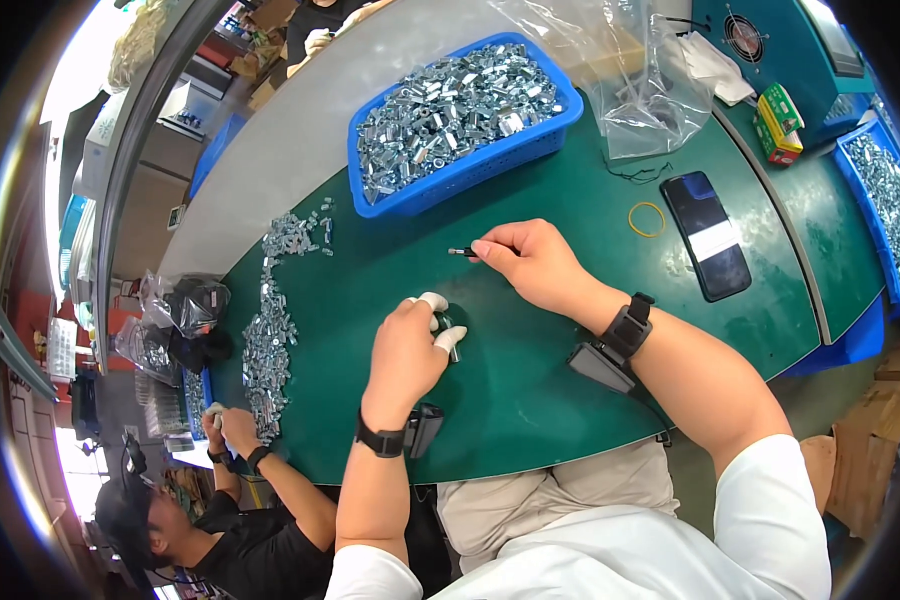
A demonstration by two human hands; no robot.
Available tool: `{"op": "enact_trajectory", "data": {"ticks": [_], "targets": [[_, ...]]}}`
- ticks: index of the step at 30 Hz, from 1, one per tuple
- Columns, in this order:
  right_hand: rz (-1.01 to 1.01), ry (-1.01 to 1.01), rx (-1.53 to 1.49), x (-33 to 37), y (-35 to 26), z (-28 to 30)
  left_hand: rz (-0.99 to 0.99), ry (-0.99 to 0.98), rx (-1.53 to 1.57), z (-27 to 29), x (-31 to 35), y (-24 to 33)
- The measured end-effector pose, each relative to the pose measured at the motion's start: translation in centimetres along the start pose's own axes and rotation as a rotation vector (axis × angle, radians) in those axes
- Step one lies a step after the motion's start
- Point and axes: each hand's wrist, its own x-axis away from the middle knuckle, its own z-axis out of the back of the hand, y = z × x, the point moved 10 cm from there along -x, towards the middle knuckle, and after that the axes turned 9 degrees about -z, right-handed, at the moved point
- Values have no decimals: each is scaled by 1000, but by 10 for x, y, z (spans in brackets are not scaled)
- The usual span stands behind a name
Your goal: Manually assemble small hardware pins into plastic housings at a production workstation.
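Back from the near edge of the table (pixel 515 425), the left hand (pixel 410 345) curls around a partly hidden metal piece (pixel 456 354); the right hand (pixel 532 262) pinches a slim black-handled tool (pixel 466 252). Toward the far edge stands a blue basket (pixel 480 174) of metal fittings (pixel 458 112).

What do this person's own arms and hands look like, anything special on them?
Short white sleeves leave the forearms bare. Each wrist wears a black strap, with a dark, boxy device beside it. Whitish covers sheathe some fingertips of the left hand; none show on the right hand.
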Motion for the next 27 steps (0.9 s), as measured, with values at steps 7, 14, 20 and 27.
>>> {"op": "enact_trajectory", "data": {"ticks": [7, 14, 20, 27], "targets": [[42, 49, -56, 1, 2, 3, 28, 144, 423, -8, -29, -4], [110, 78, -44, 9, -10, 6, 59, 431, 1306, -12, -44, -37], [104, -5, 59, 13, -15, -4, 26, 461, 1463, -15, -39, -37], [362, 152, 117, 22, -31, -1, 78, 466, 1277, -19, -34, -39]]}}
